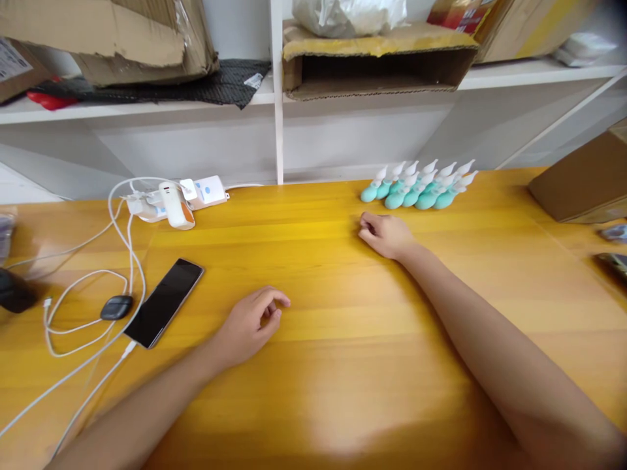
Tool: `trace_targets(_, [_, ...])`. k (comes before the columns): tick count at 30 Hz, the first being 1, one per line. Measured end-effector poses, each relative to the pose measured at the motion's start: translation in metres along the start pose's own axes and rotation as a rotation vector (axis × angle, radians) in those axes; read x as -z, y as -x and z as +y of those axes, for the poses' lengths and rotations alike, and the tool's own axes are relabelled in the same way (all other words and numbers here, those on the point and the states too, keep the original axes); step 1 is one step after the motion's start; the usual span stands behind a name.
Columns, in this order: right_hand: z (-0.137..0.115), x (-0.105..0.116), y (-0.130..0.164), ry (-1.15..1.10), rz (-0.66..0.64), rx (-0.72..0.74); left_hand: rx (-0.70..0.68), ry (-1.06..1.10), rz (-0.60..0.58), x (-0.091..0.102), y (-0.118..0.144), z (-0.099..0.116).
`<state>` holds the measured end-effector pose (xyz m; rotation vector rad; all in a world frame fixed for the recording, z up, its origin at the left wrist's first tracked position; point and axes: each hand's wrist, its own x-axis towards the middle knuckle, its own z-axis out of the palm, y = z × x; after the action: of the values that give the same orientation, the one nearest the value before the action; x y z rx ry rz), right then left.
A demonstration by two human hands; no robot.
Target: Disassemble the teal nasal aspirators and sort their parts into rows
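teal squeeze bulbs [416, 186] with white nozzle tips stand in a tight cluster at about one o'clock on the yellow wooden table [343, 339], near its back edge under the white shelf [372, 88]. the right hand [386, 235] rests knuckles-up just beside them, at seven o'clock from the cluster, fingers curled loosely under and clamped on nothing; it does not touch any bulb. the left hand [249, 323] lies nearer the table's middle, fingers bent inward with thumb and forefinger close together, also holding nothing, well apart from the bulbs.

judging by their look, the bulbs are small, light and soft-bodied, probably rubber or silicone, so the rounded teal belly should give under a pinch and grip well rather than slip. the white tips look thinner and stiffer, a poor place to take hold. packed so closely and leaning the same way, they would likely topple together if one is nudged, so a pinch across the belly of an outer one at the near-left edge seems safest.

at ten o'clock from the left hand lies a dark phone [164, 301], with white cables [73, 307] looping to a power strip [196, 194].
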<state>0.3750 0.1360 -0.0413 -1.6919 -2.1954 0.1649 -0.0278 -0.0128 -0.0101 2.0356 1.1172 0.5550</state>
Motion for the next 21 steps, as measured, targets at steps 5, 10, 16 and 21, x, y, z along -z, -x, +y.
trace_targets(5, [-0.0037, -0.0008, 0.0, 0.017, -0.001, -0.034, -0.147, -0.059, -0.025, -0.0009, -0.0007, -0.001])
trace_targets(10, [-0.0052, 0.0012, 0.0, 0.029, -0.02, 0.03, -0.176, -0.073, -0.037, 0.0001, -0.0014, 0.0001])
trace_targets(16, [-0.0034, -0.0004, -0.0002, 0.05, -0.013, 0.056, -0.173, -0.077, -0.042, 0.0012, -0.0017, 0.0011])
trace_targets(21, [-0.0021, -0.002, 0.0002, 0.063, -0.006, 0.06, -0.178, -0.082, -0.039, 0.0008, -0.0015, 0.0021])
